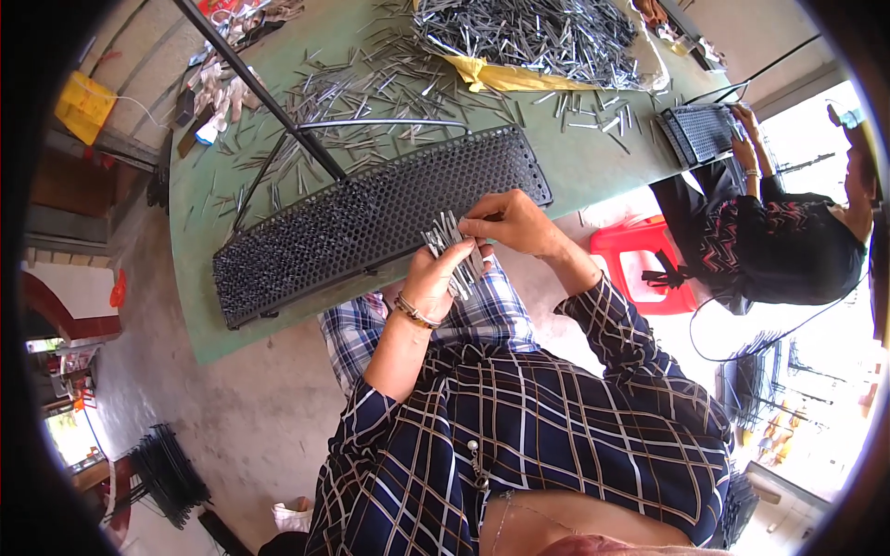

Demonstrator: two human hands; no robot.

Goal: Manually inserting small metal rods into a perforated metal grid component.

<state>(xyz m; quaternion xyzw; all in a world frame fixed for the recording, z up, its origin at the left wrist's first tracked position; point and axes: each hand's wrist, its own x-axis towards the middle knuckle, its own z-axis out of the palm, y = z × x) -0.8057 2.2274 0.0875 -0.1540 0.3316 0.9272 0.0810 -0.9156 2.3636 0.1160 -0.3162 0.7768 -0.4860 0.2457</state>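
Observation:
A bundle of thin grey metal strips (463, 276) is held in my left hand (434, 278), its thumb pressed across them. My right hand (513, 222) is at the upper ends of the bundle with thumb and fingertips pinched together; what lies between them is too small to make out. Just beyond both hands, a long black perforated rack (436, 190) stands tilted on the table. Its left part is densely filled with dark pieces, while open holes show across its right part.
Loose strips (343, 102) lie scattered over the green table (199, 278). A large heap of strips (547, 42) rests on yellow-edged sheeting at the far side. A black lamp pole (260, 88) crosses above the rack. At right, a co-worker (788, 232) handles another rack (700, 132) near a red stool (640, 259).

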